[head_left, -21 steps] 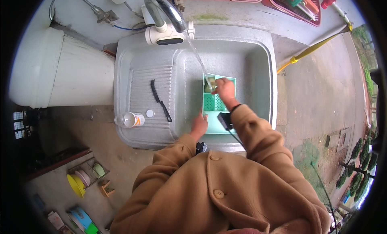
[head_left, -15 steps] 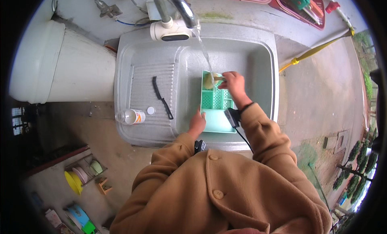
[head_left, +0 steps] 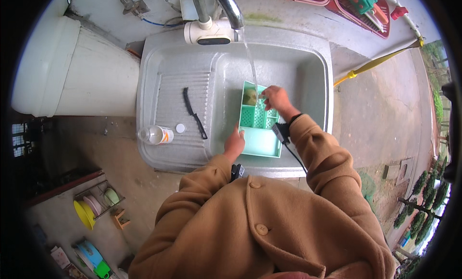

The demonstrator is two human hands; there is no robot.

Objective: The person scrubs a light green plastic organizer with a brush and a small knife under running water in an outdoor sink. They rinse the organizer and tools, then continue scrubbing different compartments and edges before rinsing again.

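A mint-green plastic organiser tray [head_left: 260, 143] with perforated compartments and one plain panel stands in the sink basin. My left hand [head_left: 235, 143] grips its left edge, thumb on top and fingers hidden at the side. At the far end, my right hand [head_left: 275, 98] is over the tray with its fingers drawn together; what they hold, if anything, cannot be made out. Beside those fingertips a pale yellowish-brown, rounded thing [head_left: 250, 96] sits in the far left compartment, its kind unclear. Running water [head_left: 250, 60] falls from the tap [head_left: 232, 12] near that end.
On the ribbed drainboard of the grey sink [head_left: 183, 154] lie a black long-handled brush-like tool [head_left: 193, 112], a white cap [head_left: 180, 128] and a clear bottle [head_left: 156, 134] on its side. A large white barrel [head_left: 98, 69] stands left; red baskets [head_left: 337, 14] are at the back.
My right hand has shifted slightly, and the yellowish-brown thing now sits lower in the far left compartment. My left hand keeps its hold on the tray. The whole view has tilted slightly.
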